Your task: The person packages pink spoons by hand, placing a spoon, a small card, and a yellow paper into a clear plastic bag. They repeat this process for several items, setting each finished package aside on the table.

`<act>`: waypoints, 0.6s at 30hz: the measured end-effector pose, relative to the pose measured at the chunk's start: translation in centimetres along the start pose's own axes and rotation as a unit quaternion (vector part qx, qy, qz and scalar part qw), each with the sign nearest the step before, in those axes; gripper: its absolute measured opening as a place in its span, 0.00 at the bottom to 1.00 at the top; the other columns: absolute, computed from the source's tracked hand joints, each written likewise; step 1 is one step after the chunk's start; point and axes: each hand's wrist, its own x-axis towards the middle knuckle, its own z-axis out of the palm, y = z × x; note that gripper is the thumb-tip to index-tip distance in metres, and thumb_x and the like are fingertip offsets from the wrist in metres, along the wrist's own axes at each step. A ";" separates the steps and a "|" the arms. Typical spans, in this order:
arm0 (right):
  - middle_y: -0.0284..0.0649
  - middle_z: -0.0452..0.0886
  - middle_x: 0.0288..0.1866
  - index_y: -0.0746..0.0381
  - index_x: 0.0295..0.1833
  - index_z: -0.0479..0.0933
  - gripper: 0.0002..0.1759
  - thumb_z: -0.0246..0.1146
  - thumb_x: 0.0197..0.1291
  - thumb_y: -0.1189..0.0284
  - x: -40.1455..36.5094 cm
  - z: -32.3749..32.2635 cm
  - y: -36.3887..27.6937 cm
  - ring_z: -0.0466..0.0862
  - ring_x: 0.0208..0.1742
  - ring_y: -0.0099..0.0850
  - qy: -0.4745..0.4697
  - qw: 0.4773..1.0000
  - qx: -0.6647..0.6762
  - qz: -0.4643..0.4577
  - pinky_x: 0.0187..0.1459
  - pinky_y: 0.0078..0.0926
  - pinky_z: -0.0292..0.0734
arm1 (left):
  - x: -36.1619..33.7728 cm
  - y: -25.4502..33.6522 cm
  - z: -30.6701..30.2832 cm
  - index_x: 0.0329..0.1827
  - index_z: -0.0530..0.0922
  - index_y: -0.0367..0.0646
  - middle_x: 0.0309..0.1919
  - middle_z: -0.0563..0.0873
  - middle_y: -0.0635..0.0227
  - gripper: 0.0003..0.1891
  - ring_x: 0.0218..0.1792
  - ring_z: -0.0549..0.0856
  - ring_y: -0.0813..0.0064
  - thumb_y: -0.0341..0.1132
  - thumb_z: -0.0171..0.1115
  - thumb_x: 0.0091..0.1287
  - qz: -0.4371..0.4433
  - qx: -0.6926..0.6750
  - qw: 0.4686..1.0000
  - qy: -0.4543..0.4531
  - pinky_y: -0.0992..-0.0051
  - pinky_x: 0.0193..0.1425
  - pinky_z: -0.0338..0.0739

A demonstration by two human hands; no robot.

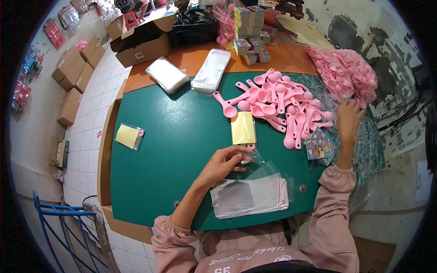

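My left hand [226,163] is closed, with thumb and fingertips pinching a thin clear plastic bag [256,160]. Just beyond those fingertips lies a clear packet with a yellow card [243,128], a bit of pink showing at its lower end. Below the hand rests a stack of flat clear plastic bags [249,198]. My right hand [349,119] is at the right side, fingers stretched out by the lower edge of a big bag of pink spoons [348,75]. A heap of loose pink measuring spoons [277,98] and some printed cards [320,146] lie between the hands.
Another finished-looking packet [129,136] lies on the green table [154,182] at left. Two stacks of clear bags [167,75] sit at the back, near banded card bundles [249,34] and an open cardboard box [143,48]. Crumpled clear film [368,145] covers the right edge.
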 end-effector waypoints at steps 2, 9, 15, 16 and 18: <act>0.40 0.70 0.36 0.65 0.41 0.69 0.12 0.56 0.48 0.80 -0.5 1.8 -0.4 0.73 0.39 0.36 0.168 0.978 -0.121 -0.014 0.44 0.30 0.69 | 0.1 0.1 0.0 0.50 0.73 0.39 0.45 0.79 0.70 0.12 0.48 0.78 0.77 0.31 0.48 0.67 -0.010 0.020 1.000 0.015 0.76 0.48 0.76; 0.44 0.67 0.38 0.61 0.42 0.70 0.18 0.66 0.43 0.74 -4.0 13.3 -8.0 0.73 0.38 0.40 -0.089 0.978 0.033 -0.186 0.41 0.36 0.69 | -0.5 0.6 -0.4 0.47 0.75 0.39 0.41 0.81 0.69 0.10 0.38 0.81 0.81 0.29 0.49 0.67 0.001 0.024 0.997 -0.070 0.85 0.37 0.74; 0.38 0.67 0.36 0.67 0.35 0.72 0.12 0.67 0.46 0.77 -3.8 12.2 -7.5 0.74 0.33 0.25 -0.059 0.966 0.233 -0.096 0.34 0.21 0.71 | -1.5 2.1 -1.1 0.58 0.63 0.44 0.40 0.81 0.62 0.20 0.35 0.82 0.76 0.28 0.54 0.63 -0.001 0.131 0.990 -0.060 0.81 0.38 0.76; 0.38 0.67 0.36 0.67 0.35 0.72 0.12 0.67 0.46 0.77 -3.8 12.2 -7.4 0.74 0.33 0.25 -0.057 0.966 0.234 -0.093 0.34 0.21 0.71 | -1.5 2.1 -1.1 0.58 0.61 0.44 0.40 0.81 0.61 0.22 0.35 0.83 0.75 0.27 0.56 0.61 0.050 0.217 0.975 -0.002 0.79 0.39 0.76; 0.37 0.67 0.36 0.67 0.35 0.73 0.12 0.67 0.45 0.77 -3.8 12.5 -7.2 0.74 0.33 0.24 -0.091 0.960 0.253 -0.078 0.35 0.20 0.71 | -1.0 1.5 0.0 0.51 0.66 0.40 0.37 0.79 0.61 0.18 0.36 0.83 0.73 0.23 0.56 0.58 0.100 0.339 0.934 0.049 0.75 0.39 0.76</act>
